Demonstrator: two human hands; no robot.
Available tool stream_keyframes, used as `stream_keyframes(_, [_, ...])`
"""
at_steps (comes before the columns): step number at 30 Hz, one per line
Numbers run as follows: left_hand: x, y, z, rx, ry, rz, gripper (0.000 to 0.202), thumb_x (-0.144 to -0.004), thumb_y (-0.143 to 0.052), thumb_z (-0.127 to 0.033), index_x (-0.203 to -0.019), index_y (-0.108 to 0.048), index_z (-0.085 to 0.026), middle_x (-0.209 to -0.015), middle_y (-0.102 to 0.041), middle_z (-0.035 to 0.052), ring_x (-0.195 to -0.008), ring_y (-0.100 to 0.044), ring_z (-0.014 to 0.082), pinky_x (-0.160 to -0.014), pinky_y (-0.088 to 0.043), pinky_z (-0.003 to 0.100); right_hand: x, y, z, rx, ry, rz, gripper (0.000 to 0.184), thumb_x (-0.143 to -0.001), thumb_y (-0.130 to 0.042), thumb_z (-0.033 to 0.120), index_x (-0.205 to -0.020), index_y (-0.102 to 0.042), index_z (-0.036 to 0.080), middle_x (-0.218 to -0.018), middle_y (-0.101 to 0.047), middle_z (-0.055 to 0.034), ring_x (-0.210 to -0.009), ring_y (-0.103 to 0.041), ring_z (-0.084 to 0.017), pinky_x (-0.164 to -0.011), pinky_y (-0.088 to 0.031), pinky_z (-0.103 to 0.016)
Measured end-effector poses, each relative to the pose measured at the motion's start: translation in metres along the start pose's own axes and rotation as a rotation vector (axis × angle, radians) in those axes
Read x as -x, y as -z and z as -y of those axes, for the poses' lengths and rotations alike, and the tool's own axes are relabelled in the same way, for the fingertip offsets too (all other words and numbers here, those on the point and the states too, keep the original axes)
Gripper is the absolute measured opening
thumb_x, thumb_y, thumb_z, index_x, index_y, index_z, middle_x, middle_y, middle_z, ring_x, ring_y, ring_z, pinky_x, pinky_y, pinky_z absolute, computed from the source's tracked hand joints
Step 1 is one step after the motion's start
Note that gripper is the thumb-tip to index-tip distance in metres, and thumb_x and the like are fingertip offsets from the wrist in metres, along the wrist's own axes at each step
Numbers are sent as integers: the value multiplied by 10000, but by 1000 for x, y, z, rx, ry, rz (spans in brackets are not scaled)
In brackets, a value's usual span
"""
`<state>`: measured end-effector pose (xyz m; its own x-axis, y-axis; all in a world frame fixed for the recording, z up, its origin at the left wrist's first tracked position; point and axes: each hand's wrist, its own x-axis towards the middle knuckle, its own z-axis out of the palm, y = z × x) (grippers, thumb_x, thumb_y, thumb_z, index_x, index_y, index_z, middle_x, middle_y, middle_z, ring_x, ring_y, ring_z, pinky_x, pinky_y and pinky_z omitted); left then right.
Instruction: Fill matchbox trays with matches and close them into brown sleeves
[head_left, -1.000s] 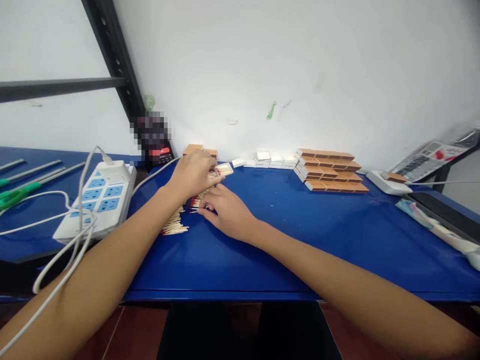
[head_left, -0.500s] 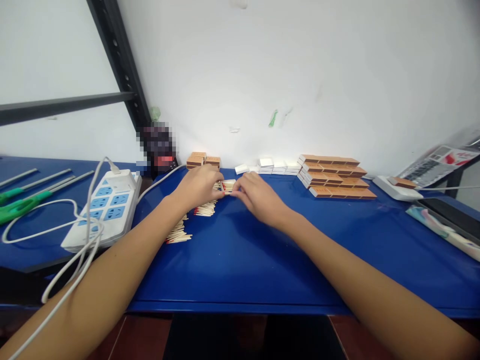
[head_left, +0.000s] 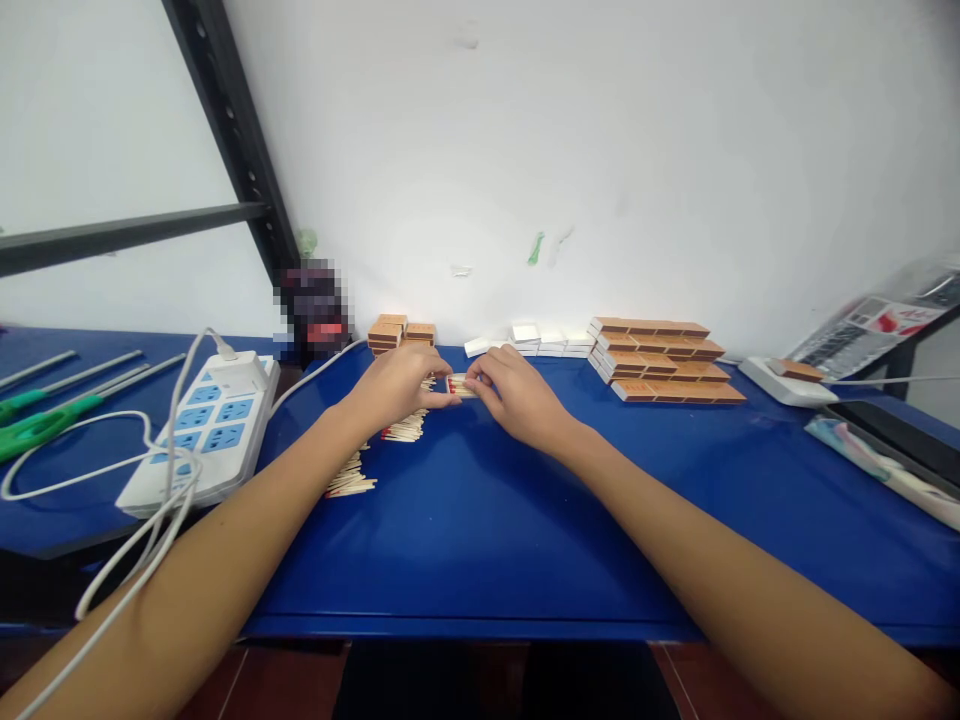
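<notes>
My left hand (head_left: 397, 385) and my right hand (head_left: 514, 392) meet over a small white matchbox tray (head_left: 459, 385) with red-tipped matches in it, far out on the blue table (head_left: 480, 530). Fingers of both hands are curled and pinch the tray from either side. Loose matches (head_left: 401, 430) lie in a row under and beside my left wrist, with another small heap of matches (head_left: 349, 480) nearer me.
Stacked brown matchboxes (head_left: 664, 360) stand at the back right, white inner trays (head_left: 547, 340) along the wall, two small brown stacks (head_left: 401, 332) behind my hands. A white power strip (head_left: 206, 425) with cables lies left, green-handled tools (head_left: 45, 415) far left, a phone (head_left: 896, 430) right.
My right hand left the loose matches near me and moved forward to the tray. Both hands now close on it together.
</notes>
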<state>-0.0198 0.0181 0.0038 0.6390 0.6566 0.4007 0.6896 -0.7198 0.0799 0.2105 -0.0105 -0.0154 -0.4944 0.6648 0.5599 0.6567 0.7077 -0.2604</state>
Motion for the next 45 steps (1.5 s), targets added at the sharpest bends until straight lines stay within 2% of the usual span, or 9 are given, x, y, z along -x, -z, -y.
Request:
stream_keyframes(3, [1,2,1,-37,42,-17,286,-934,-792,-430,-1090,-794,-191,-1040,-787,86,-1036,-705,278,-841,-503,353,3,-5,14,-51,18,-35,137,-1061,-576,221,-955,-655,187,-909,-641,-69,-905,-537,-235,-835,-428,-372])
stream_keyframes(7, [1,4,3,-95,100,-41,265,-945,-781,-384,-1107,-789,-174,-1097,-783,99,-1062,-696,286,-846,-501,366,9,-22,38,-172,107,49,91,-1041,-622,210,-990,-693,185,-913,-643,-59,-914,-560,-222,-840,-464,-359])
stream_keyframes(10, [1,6,3,-114,120,-63,262,-935,-798,-411,-1066,-785,-185,-1050,-778,90,-1025,-689,283,-807,-491,368,11,-34,52,-234,163,104,107,-1045,-633,240,-1052,-729,194,-971,-658,-71,-958,-588,-224,-886,-500,-372])
stream_keyframes(13, [1,8,2,-120,122,-78,271,-929,-805,-447,-1026,-778,-196,-1003,-766,85,-999,-680,283,-773,-476,368,10,-41,60,-197,178,143,125,-1040,-646,247,-1059,-755,188,-981,-657,-79,-996,-597,-237,-950,-511,-401])
stream_keyframes(16, [1,9,1,-118,117,-90,273,-927,-804,-460,-1001,-775,-199,-1001,-760,84,-993,-677,282,-764,-470,367,7,-44,61,-175,161,178,104,-1026,-664,224,-1022,-758,179,-969,-655,-78,-1005,-597,-239,-954,-512,-402])
stream_keyframes(22, [0,9,0,-126,134,-73,284,-930,-797,-459,-1041,-778,-197,-1017,-759,85,-1010,-672,285,-773,-475,367,6,-44,61,-218,104,165,47,-1004,-690,201,-981,-728,184,-1015,-654,-78,-960,-587,-218,-900,-509,-379])
stream_keyframes(37, [1,8,0,-99,136,-68,269,-935,-784,-445,-1055,-782,-204,-1020,-767,87,-1018,-674,293,-799,-486,377,7,-45,62,-221,76,165,78,-1003,-686,196,-934,-720,187,-978,-640,-67,-929,-571,-213,-880,-494,-371])
stream_keyframes(45, [1,12,-5,-104,148,-49,252,-921,-805,-441,-977,-780,-197,-1007,-763,81,-985,-675,280,-750,-466,362,8,-43,64,-220,31,180,89,-990,-676,173,-902,-666,180,-963,-638,-59,-890,-553,-204,-840,-474,-354])
